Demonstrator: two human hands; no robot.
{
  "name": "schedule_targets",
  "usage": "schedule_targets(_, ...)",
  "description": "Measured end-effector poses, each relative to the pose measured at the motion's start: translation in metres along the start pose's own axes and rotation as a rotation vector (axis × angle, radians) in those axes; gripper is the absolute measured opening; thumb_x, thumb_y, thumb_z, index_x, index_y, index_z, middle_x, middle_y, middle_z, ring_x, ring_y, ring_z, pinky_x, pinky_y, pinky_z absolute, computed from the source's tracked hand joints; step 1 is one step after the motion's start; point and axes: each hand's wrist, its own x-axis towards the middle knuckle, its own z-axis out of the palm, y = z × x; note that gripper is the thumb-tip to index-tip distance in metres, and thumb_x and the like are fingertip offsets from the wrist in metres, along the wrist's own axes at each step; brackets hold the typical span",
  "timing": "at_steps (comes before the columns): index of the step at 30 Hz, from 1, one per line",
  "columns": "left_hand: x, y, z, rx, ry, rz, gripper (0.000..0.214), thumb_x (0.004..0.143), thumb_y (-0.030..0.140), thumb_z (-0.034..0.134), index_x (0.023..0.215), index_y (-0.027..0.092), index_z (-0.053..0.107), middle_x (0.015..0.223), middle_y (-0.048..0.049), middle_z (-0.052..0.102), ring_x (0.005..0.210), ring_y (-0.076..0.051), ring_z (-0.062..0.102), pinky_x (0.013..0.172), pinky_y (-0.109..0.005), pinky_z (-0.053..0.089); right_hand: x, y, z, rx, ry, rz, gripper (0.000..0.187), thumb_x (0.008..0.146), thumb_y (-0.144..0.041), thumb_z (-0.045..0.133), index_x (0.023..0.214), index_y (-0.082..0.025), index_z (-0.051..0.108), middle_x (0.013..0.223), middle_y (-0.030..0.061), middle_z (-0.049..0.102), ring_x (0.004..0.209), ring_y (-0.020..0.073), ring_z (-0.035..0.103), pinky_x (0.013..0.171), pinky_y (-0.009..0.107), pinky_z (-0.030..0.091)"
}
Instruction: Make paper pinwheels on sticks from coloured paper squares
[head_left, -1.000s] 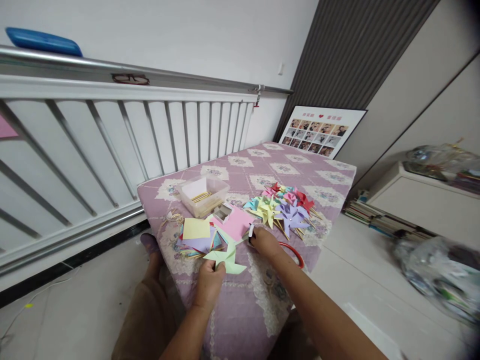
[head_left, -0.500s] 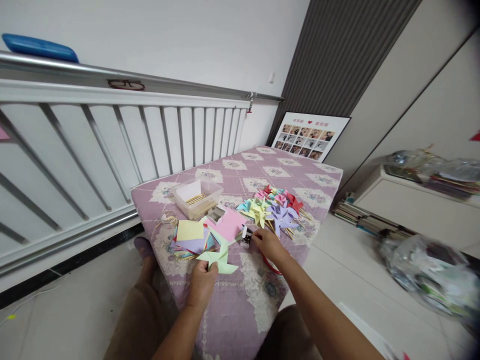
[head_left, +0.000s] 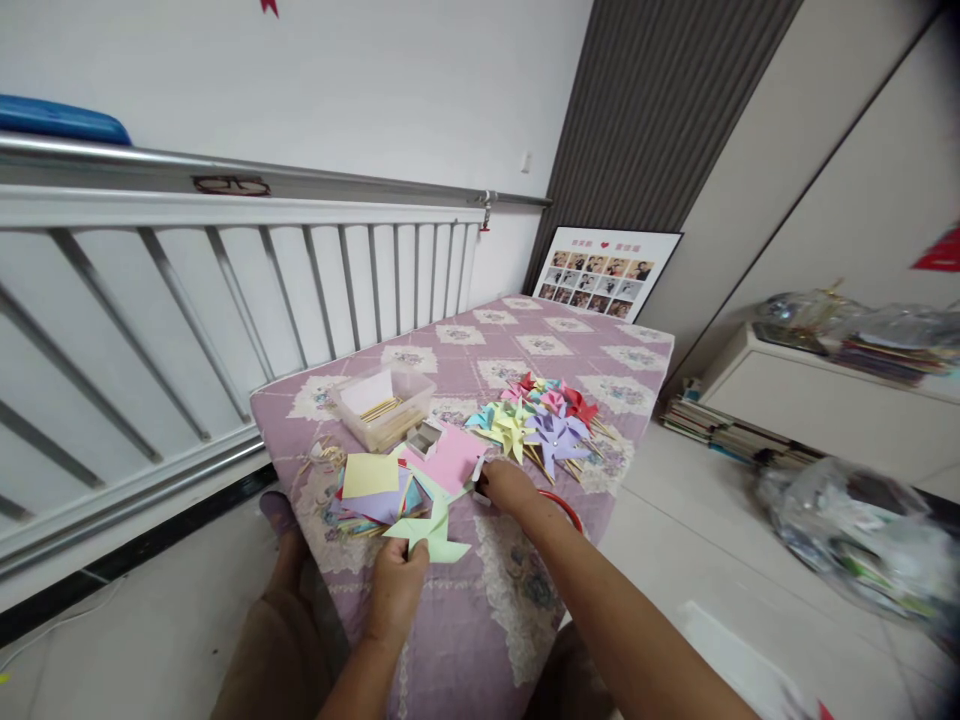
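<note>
My left hand (head_left: pixel 396 588) pinches the near edge of a pale green paper pinwheel (head_left: pixel 429 533) lying on the purple quilted table cover (head_left: pixel 465 620). My right hand (head_left: pixel 508 486) is closed over a small white and dark object at the edge of a pink paper sheet (head_left: pixel 452 459); I cannot make out what it is. A pile of coloured paper squares (head_left: pixel 373 488) lies left of the green pinwheel. Finished pinwheels on sticks (head_left: pixel 541 417) lie in a heap beyond my right hand.
A clear plastic box (head_left: pixel 382 405) with wooden sticks stands at the back left of the cover. A red ring (head_left: pixel 568 504) lies by my right wrist. White railing (head_left: pixel 225 290) runs along the left. A photo board (head_left: pixel 602 272) leans on the wall; books and plastic bags (head_left: pixel 855 520) lie on the floor at right.
The view has drifted left and down slightly. My right hand has drawn the small white object a little nearer to the pink sheet. My left hand keeps its hold on the green pinwheel.
</note>
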Motion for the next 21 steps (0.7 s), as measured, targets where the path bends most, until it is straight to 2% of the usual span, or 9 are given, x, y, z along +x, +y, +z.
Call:
schedule_targets(8,0.0015,-0.006,0.0004,0.022,-0.008,0.0,0.025,0.071,0.037,0.054,0.075,0.014,0.063,0.066,-0.0024,0.066,0.064,-0.018,0.059,0.06,-0.026,0.043,-0.0012,0.0021,0.0027,0.018,-0.048,-0.032,0.024,0.09,-0.031,0.056,0.109,-0.018,0.06,0.112,0.0058,0.062,0.096,0.0194,0.062,0.083,0.04,0.052)
schedule_targets(13,0.0011,-0.0045,-0.0001,0.048,-0.01,0.029,0.025,0.072,0.036,0.054,0.078,0.014,0.063,0.07,-0.0025,0.067,0.068,-0.019,0.059,0.063,-0.026,0.043,-0.0021,0.0009,0.0046,0.045,-0.04,-0.017,0.023,0.09,-0.032,0.056,0.108,-0.018,0.06,0.111,0.0057,0.063,0.095,0.0189,0.062,0.082,0.039,0.052)
schedule_targets(17,-0.0007,-0.0017,-0.0003,0.092,0.011,0.007,0.023,0.071,0.037,0.053,0.07,0.015,0.061,0.062,-0.0003,0.062,0.062,-0.017,0.057,0.057,-0.024,0.04,-0.0037,-0.0005,0.0051,0.064,-0.023,0.002,0.023,0.09,-0.032,0.055,0.107,-0.017,0.06,0.109,0.0056,0.064,0.093,0.0183,0.063,0.081,0.039,0.052)
schedule_targets(21,-0.0017,0.0003,-0.0004,0.111,0.022,0.031,0.022,0.071,0.035,0.052,0.071,0.015,0.061,0.061,0.0001,0.061,0.061,-0.016,0.056,0.056,-0.024,0.039,-0.0065,-0.0007,0.0056,0.093,0.022,-0.001,0.024,0.09,-0.033,0.055,0.107,-0.017,0.06,0.107,0.0052,0.064,0.091,0.0179,0.063,0.08,0.038,0.052)
